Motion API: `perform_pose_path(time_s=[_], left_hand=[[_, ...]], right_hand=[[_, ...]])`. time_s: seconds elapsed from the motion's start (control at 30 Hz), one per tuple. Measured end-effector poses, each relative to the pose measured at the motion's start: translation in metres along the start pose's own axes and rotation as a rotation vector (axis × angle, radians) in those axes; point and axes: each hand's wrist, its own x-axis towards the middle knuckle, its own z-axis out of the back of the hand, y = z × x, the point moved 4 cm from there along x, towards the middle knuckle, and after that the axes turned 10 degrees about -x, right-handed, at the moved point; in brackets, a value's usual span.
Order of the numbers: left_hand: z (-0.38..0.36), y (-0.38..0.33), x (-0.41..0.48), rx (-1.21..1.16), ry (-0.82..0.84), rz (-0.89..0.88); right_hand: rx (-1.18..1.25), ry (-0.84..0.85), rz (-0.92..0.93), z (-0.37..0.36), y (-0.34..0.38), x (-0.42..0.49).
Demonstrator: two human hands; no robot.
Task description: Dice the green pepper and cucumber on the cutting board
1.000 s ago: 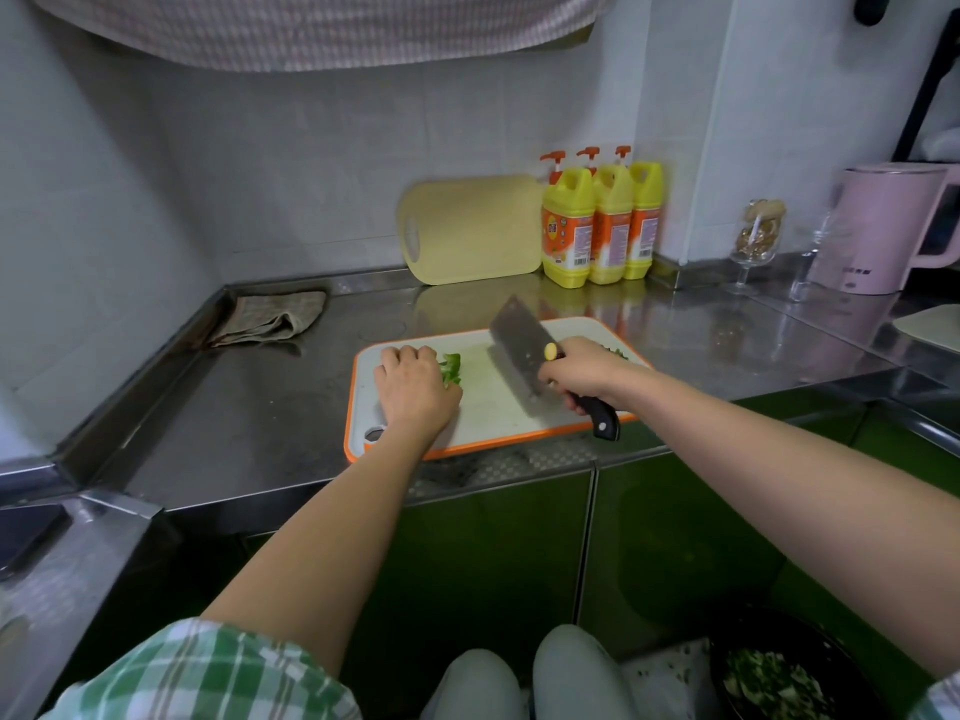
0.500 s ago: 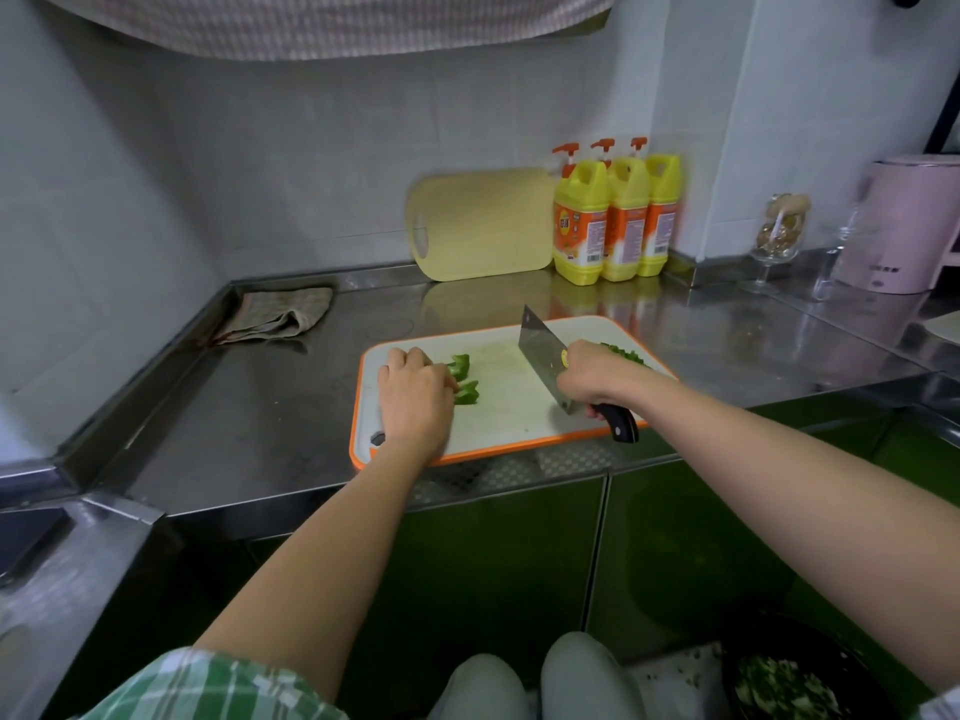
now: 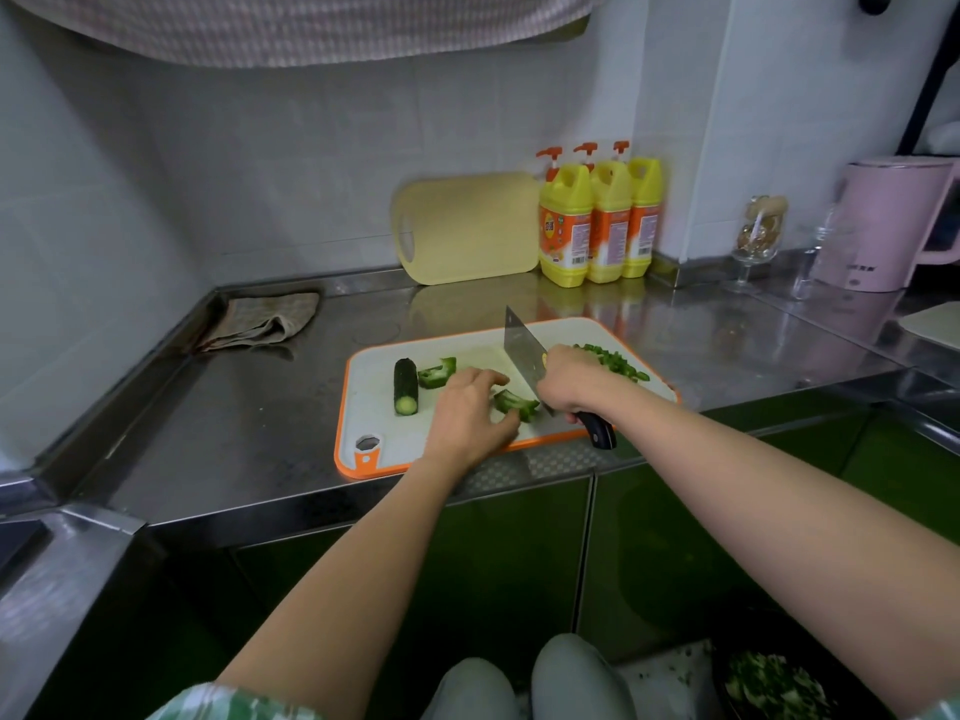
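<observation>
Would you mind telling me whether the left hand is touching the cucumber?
Apart. The head view shows a strip of bare white cutting board between the left hand and the cucumber.

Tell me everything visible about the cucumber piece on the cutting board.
The cucumber piece is a short stub with dark green skin and a pale, cut end facing the camera. It lies flat on the left part of the white, orange-rimmed cutting board, pointing away. The left hand is apart from it. A green pepper piece lies close on its right; whether they touch is unclear.
</observation>
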Motion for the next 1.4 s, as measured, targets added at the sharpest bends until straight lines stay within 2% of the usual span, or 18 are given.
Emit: perform_pose_path(time_s=[0.1,0.4,0.53,0.77,0.93,1.4], left_hand=[[-0.001,0.007,-0.002,-0.043,-0.054,0.073],[-0.003,0.002,0.000,0.036,-0.061,-0.007],[-0.002,-0.004,-0.001,0.111,-0.053,-0.043],[-0.001,-0.002,-0.005,0.017,-0.068,-0.045],[-0.002,-0.001,-0.005,-0.031,-0.079,-0.034],[-0.003,-0.001,-0.004,0.010,-0.080,-0.039]], right_hand=[[0.049,-0.042,0.020,-0.002,-0.006,0.002],[0.272,-0.125,0.164,0.008,-0.031,-0.009],[0.223,-0.068,0.198,0.009,-0.025,-0.019],[0.227,-0.107,0.181,0.015,-0.023,-0.026],[0.128,-0.058,0.182,0.011,-0.020,-0.035],[-0.062,-0.073,0.151,0.008,-0.009,-0.042]])
